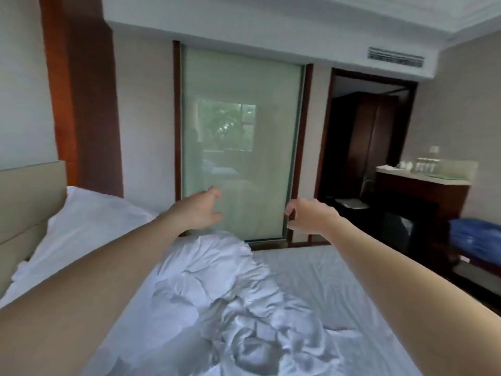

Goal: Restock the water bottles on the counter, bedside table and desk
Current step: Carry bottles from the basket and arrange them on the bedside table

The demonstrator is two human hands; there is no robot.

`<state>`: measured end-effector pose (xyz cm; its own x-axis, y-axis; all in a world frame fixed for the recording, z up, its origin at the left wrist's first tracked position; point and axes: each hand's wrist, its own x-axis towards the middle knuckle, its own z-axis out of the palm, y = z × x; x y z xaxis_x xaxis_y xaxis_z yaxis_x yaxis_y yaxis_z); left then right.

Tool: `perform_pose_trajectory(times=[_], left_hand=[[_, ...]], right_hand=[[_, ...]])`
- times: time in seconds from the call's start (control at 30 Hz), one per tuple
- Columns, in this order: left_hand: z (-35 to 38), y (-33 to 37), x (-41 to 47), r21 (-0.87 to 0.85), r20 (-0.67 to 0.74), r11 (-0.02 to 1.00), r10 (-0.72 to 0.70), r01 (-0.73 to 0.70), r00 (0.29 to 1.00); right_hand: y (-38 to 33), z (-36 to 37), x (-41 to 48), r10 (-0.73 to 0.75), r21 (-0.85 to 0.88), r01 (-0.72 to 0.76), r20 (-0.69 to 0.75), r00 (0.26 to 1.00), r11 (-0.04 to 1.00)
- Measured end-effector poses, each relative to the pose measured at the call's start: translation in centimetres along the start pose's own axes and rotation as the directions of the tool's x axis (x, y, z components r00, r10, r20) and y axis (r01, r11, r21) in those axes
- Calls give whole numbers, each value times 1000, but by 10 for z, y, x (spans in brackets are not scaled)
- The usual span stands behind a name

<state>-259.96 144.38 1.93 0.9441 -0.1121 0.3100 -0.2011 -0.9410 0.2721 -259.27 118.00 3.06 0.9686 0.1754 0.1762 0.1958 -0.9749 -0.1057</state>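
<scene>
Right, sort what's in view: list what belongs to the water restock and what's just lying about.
Job: pale-topped dark wooden counter; blurred clear bottles or glasses on it; empty left hand; empty right hand.
Lying about: crumpled white duvet; white pillow; blue bag; frosted glass panel.

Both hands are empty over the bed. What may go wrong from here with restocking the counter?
1. The left hand and right hand hold no bottle, so the walk to the counter may bring nothing to restock.
2. Glassware stands close together on the counter; a bottle set down there might knock a piece over.
</scene>
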Motion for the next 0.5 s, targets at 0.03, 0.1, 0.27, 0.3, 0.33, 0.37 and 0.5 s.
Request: perform_pose_trajectory(times=[0.03,0.1,0.27,0.3,0.33,0.37,0.5], left_hand=[[6,31,16,-7,7,998,67,-67,998],[16,86,39,-32,20,983,180,-179,983],[44,214,81,-103,26,890,450,-445,893],[49,239,89,-128,23,862,497,-491,867],[55,260,96,-146,23,837,535,-527,844],[60,283,104,-161,21,809,575,-565,818],[65,361,127,-196,-23,713,684,-674,730]], right_hand=[[28,-12,-12,55,1,-55,-27,998,998],[74,-31,-36,155,6,-155,-80,985,988],[171,-68,-99,393,-34,-402,-147,908,915],[188,-75,-111,439,-47,-452,-163,883,891],[202,-80,-120,481,-59,-498,-178,858,865],[216,-87,-130,526,-66,-547,-202,826,835],[256,-118,-157,641,-77,-691,-309,702,719]])
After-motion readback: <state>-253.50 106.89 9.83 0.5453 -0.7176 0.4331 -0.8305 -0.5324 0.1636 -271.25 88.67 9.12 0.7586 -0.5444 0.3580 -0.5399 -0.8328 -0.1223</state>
